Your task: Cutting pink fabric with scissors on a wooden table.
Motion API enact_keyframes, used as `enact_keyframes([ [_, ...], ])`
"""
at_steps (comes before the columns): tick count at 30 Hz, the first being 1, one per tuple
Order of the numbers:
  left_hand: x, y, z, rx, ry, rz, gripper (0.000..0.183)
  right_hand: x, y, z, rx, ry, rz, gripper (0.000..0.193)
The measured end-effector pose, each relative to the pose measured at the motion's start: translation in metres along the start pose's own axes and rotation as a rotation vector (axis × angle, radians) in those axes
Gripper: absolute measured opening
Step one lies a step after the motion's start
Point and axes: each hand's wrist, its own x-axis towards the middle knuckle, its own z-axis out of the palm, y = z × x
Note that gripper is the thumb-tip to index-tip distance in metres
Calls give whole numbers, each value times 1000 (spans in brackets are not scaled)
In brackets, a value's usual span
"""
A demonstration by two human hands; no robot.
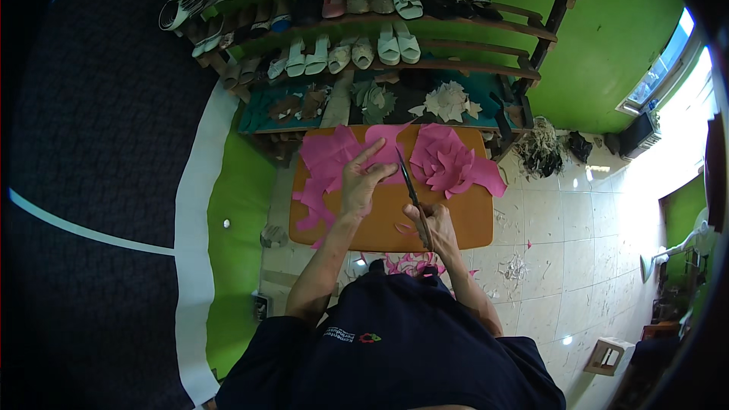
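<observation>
My left hand (360,186) pinches a pink petal-shaped piece (386,137) of thin sheet between thumb and fingers, above the orange table (467,229). In my right hand (436,226) is a pair of dark scissors (409,185), its blades pointing away from me and lying by the right edge of that piece. I cannot tell how far the blades are apart. Left of my left hand lie larger pink sheets (323,161) with curved edges. To the right, a heap of cut pink petals (446,163) is layered like a flower. Small pink offcuts (405,228) lie near my right hand.
Beyond the table stands a wooden shoe rack (463,68) with rows of shoes and sandals; grey-green (373,101) and cream (449,102) petal bundles sit on its low shelf. Pink scraps (410,263) litter the tiled floor by my lap. A shredded pile (540,146) lies at right.
</observation>
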Motion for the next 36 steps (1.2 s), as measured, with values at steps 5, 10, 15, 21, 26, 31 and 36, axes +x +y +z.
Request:
enact_keyframes([
  [5, 2, 4, -2, -29, -41, -30, 61, -3, -7, -6, -53, -17, 25, 69],
  [10, 3, 4, -11, 28, -101, -28, 62, -1, 2, -9, -80, -21, 18, 71],
  [15, 2, 12, -10, 31, -128, -57, 61, -1, 1, -13, -149, -30, 11, 70],
  [21, 5, 12, -17, 57, -152, -76, 61, -4, 2, -14, -100, -37, -26, 74],
  [26, 6, 13, -21, 73, -186, -81, 60, -3, 8, -21, -151, -61, -47, 73],
  [31, 17, 10, -35, 98, -200, -70, 56, -5, 8, -23, -186, -114, -65, 73],
  [36, 17, 6, -37, 179, -330, -137, 57, -5, 9, -20, -180, -136, -33, 79],
])
